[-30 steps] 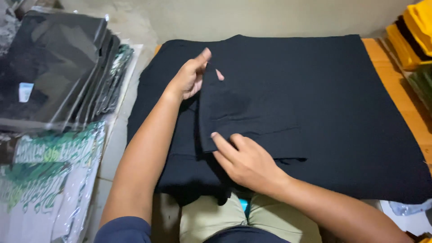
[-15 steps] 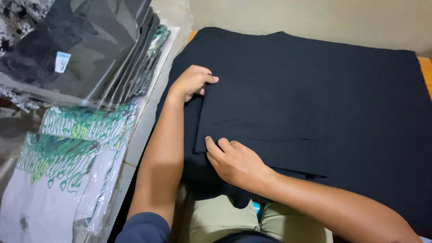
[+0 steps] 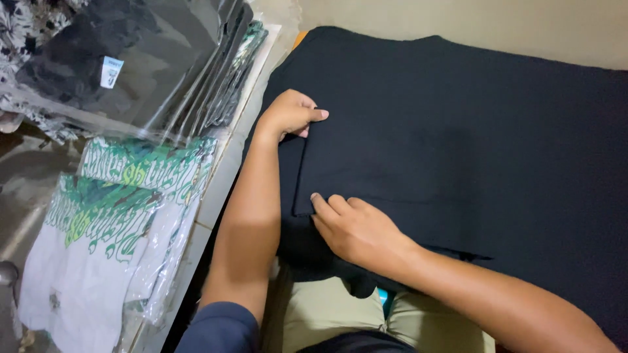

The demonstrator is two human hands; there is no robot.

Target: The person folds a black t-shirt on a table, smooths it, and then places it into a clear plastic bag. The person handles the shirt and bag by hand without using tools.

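A large black garment [image 3: 471, 144] lies spread flat in front of me, covering most of the surface. A folded flap of it forms a vertical edge on the left side. My left hand [image 3: 288, 114] pinches the top of that folded edge with closed fingers. My right hand [image 3: 356, 229] presses on the lower end of the same fold, fingers curled onto the cloth near its corner. Both forearms reach in from the bottom of the view over my khaki-clad lap [image 3: 327, 314].
On the left stands a stack of dark garments in clear plastic bags [image 3: 131, 72]. In front of it lie bagged white shirts with green print [image 3: 111, 222]. A pale wall [image 3: 458, 26] runs behind the black garment.
The view has shifted so the black garment now sits further right. My left hand has closed from flat fingers into a pinch on the fold's top edge; the right hand stays on the lower fold.
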